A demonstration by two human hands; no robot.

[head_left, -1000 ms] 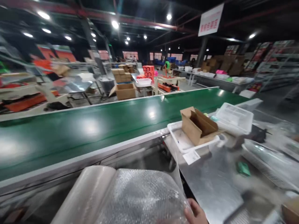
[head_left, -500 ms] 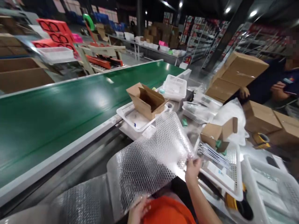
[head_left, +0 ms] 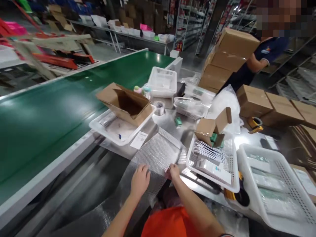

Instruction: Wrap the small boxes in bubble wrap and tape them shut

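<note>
A sheet of bubble wrap (head_left: 158,148) lies over the front of the metal table and trails down toward the lower left. My right hand (head_left: 172,171) pinches its near right edge. On its left side, my left hand (head_left: 140,180) has the fingers bent over the film and closed on it. Beyond the sheet, an open cardboard box (head_left: 128,105) sits tilted in a white basket (head_left: 112,136). To the right, another white basket (head_left: 233,164) holds a small open carton (head_left: 206,128), a stack of thin white strips (head_left: 209,152) and a white box (head_left: 217,171).
A green conveyor belt (head_left: 61,98) runs along the left. A large white bin (head_left: 249,154) with wrapped packs stands right, beside a tape dispenser (head_left: 243,194). A tape roll (head_left: 160,108) and small green box (head_left: 178,121) lie mid-table. Behind stacked cartons (head_left: 237,46) stands another person (head_left: 269,52).
My view has turned right. The bubble wrap's raised end now lies lower on the table. My left hand has moved up and forward onto the sheet, and my right hand has come closer to it.
</note>
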